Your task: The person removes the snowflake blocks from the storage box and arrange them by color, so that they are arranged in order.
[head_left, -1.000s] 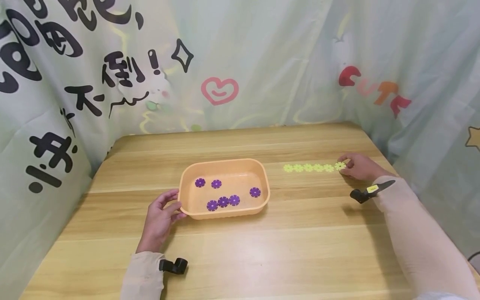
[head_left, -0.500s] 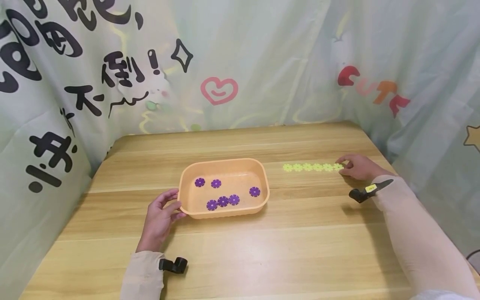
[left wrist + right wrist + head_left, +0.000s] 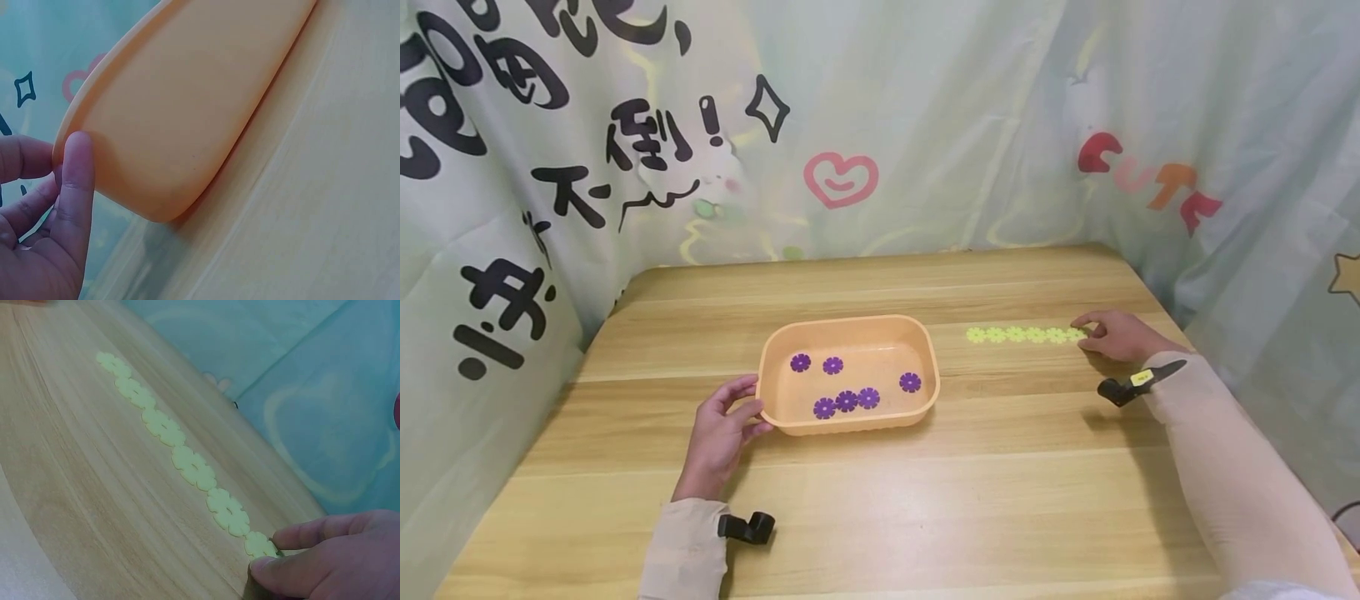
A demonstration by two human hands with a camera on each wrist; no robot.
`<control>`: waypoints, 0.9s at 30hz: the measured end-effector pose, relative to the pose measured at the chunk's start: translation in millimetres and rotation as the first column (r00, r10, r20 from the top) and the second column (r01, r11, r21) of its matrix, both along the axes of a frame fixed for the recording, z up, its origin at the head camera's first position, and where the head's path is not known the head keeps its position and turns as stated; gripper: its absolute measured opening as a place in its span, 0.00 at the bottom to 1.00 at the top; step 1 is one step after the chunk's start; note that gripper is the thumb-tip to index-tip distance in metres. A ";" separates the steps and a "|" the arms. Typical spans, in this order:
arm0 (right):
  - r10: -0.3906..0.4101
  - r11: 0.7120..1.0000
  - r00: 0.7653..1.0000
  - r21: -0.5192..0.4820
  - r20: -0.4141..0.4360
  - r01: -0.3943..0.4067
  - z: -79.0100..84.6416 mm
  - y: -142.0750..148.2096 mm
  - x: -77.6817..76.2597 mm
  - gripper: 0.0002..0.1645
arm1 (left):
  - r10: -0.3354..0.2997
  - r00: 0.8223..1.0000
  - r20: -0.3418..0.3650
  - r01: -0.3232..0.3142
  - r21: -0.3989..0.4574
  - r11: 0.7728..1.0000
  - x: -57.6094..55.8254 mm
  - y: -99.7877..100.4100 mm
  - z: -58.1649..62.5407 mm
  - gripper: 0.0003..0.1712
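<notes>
Head view: R hand (image 3: 1120, 335) pinched end yellow pc. (image 3: 258, 544); L hand (image 3: 717, 433) pinched tray (image 3: 872, 354) rim. Step prob. alignment; next needed clean release.

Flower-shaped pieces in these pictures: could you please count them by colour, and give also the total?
Yellow pieces in the row on the table: 6
Purple pieces in the orange tray: 6
Total: 12
</notes>
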State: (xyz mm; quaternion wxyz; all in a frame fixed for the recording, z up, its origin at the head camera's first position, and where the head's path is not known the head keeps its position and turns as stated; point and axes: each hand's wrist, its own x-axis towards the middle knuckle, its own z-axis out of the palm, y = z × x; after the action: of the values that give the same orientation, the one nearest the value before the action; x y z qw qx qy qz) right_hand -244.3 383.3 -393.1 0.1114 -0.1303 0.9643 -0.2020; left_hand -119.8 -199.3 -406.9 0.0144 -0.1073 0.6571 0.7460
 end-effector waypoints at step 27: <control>0.144 0.975 0.985 -0.155 -0.095 -0.157 51.6 -74.3 -14.7 0.24 | -0.004 1.000 -0.002 0.004 -0.019 1.000 -0.2 1.2 1.9 0.24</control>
State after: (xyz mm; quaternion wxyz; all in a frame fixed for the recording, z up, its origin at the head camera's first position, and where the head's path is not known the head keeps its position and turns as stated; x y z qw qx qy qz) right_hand -258.9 309.1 -341.5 0.0752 -0.2198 0.9358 -0.2650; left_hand -120.0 -198.1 -405.0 0.0144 -0.1054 0.6645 0.7396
